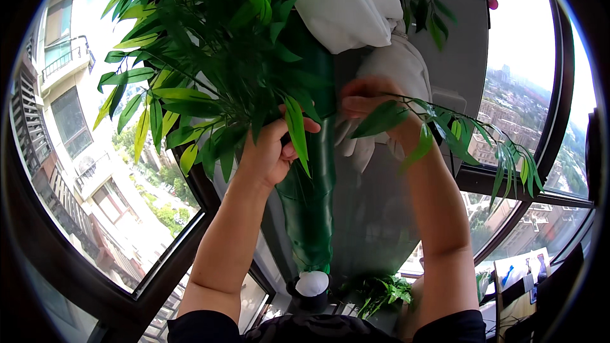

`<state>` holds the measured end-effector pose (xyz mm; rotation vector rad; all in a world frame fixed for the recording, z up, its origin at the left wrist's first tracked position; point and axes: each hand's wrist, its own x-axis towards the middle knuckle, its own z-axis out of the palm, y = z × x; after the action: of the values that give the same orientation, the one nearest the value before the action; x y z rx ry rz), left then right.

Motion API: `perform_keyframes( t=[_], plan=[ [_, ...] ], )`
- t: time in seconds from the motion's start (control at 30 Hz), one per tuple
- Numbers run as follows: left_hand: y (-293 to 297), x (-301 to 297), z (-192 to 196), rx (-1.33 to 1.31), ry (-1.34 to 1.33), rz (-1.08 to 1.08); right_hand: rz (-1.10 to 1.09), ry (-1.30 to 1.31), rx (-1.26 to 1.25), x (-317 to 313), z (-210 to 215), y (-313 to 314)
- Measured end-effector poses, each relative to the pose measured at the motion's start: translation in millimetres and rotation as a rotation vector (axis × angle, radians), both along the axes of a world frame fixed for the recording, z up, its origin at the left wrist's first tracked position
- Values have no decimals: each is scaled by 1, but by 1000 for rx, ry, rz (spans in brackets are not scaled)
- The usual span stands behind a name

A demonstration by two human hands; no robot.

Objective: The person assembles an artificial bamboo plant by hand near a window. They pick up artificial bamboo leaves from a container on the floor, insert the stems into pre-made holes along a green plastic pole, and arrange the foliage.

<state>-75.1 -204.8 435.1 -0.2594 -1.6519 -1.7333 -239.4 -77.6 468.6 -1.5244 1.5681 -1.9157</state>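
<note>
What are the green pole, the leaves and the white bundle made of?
Green pole: probably plastic, glossy, with bright reflected streaks.
Leaves: perhaps plastic or fabric, faintly shiny; smooth, uniform blades suggest artificial.
White bundle: likely cloth, matte, softly creased.

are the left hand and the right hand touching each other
Apart: the head view shows a clear gap between the left hand and the blurred right hand, with part of the green pole visible between them.
</note>
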Motion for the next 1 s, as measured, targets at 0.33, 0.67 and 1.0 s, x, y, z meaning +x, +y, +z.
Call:
perform_keyframes(
  t=[0.33, 0.67, 1.0],
  plan=[
    [-4, -3, -1, 89, -69, -57, -142, 269, -322, -14, -23, -18],
    [-3, 1, -1, -246, -14, 119, -39, -158, -273, 3, -28, -18],
    [-3, 24, -50, 414, -85, -134, -234, -51, -534, 22, -21, -19]
  ],
)
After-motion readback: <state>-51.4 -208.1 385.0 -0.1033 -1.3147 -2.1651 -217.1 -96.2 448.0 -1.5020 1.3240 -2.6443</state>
